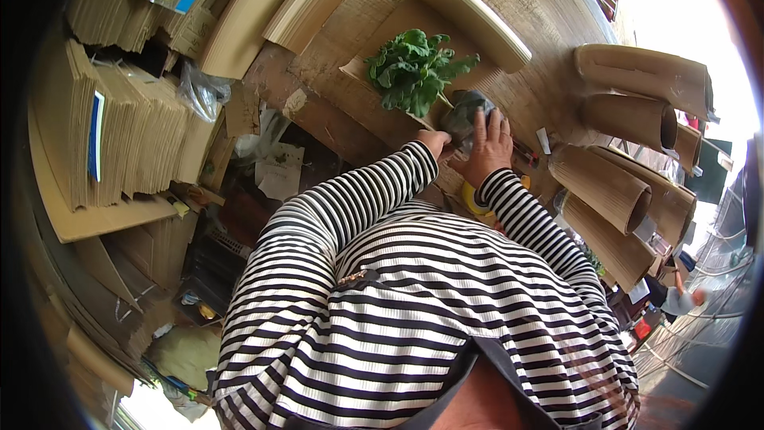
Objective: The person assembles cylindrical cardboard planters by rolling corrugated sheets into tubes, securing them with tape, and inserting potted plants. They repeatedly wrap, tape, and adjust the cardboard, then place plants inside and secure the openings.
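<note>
A leafy green potted plant (415,68) lies on its side over a piece of cardboard on the wooden table (352,30), leaves to the left. Its base is a dark bundle wrapped in plastic (467,116). My right hand (494,146) rests on the bundle with its fingers spread. At the bundle's lower left edge is my left hand (437,142), its fingers bent in; what they pinch is hard to see. A roll of yellow tape (474,197) sits just below my right hand, partly behind the striped sleeve.
Curved cardboard (477,18) stands behind the plant. Rolled cardboard sleeves (603,185) line the right side. Stacks of flat cardboard (128,131) fill the left, with a clear plastic bag (203,92) beside them. Another person (677,300) is far off at the right.
</note>
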`<state>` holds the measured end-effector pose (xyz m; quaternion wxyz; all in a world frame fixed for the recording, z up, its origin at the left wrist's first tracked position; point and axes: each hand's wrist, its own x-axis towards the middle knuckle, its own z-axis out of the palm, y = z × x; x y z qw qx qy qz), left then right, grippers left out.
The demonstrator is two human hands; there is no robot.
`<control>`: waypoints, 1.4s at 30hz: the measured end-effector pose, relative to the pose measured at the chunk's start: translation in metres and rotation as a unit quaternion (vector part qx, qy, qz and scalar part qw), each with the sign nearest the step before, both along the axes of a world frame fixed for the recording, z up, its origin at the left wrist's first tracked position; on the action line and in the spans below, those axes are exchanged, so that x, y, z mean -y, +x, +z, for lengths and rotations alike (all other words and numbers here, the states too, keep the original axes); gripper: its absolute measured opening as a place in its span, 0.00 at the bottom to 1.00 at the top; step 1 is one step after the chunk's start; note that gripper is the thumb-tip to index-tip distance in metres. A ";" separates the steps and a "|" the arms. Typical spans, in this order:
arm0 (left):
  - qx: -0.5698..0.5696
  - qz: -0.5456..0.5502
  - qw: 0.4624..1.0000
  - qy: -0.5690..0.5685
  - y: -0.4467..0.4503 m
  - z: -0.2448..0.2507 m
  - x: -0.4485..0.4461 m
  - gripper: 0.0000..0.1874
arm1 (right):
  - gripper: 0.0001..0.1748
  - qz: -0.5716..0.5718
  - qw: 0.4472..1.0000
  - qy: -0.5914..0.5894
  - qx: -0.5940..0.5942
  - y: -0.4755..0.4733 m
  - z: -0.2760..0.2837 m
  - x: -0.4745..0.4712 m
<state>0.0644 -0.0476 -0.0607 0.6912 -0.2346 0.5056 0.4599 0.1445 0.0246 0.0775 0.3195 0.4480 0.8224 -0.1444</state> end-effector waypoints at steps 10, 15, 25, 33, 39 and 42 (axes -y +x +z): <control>-0.101 -0.264 0.950 0.133 -0.040 0.052 -0.012 0.18 | 0.56 0.033 0.991 0.066 -0.108 0.023 -0.046 -0.035; -0.502 -0.318 0.726 0.345 -0.060 0.085 -0.024 0.16 | 0.57 -0.014 0.995 -0.015 -0.098 0.021 -0.039 -0.070; -0.672 -0.417 0.355 0.499 -0.091 0.101 -0.127 0.14 | 0.62 -0.070 0.987 -0.102 -0.104 0.015 -0.028 -0.112; -0.514 -0.807 0.068 0.284 -0.101 0.077 -0.207 0.21 | 0.54 -0.054 0.985 -0.082 -0.139 0.023 -0.039 -0.114; -0.504 -0.846 0.092 0.147 -0.122 0.076 -0.219 0.29 | 0.59 -0.065 0.979 -0.108 -0.158 0.022 -0.042 -0.120; -0.492 -0.856 0.109 0.118 -0.117 0.073 -0.228 0.29 | 0.62 -0.088 0.978 -0.116 -0.147 0.021 -0.036 -0.123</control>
